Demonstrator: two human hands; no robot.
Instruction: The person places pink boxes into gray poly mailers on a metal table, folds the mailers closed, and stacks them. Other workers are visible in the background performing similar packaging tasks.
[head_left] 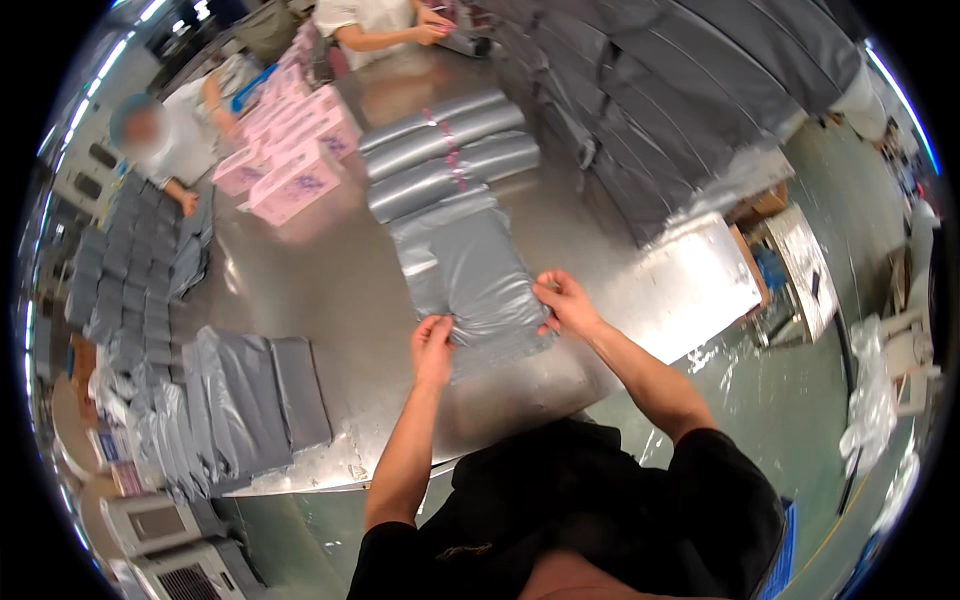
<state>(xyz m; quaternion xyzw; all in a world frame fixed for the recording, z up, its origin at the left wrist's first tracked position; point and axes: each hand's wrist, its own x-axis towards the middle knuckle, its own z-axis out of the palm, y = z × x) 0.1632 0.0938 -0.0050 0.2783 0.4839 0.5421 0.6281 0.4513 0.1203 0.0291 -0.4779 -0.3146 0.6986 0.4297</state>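
On metal tbl point(325, 275), gray bag point(488, 262) in L hand point(432, 352) & R hand point(570, 304), grip pinched tight, underside hidden.

I see a wide bare stretch of metal tabletop point(335, 285) left of the left hand point(433, 348), open enough for a hand to pass. Pink boxes point(295, 185) block its upper-left end, grey packs point(245, 400) its lower-left. At centre, the grey bag point(485, 260) and, above it, grey rolls point(455, 160) stand in the way. A dark pile point(660, 110) walls off the upper right; below it, centre right lies open.
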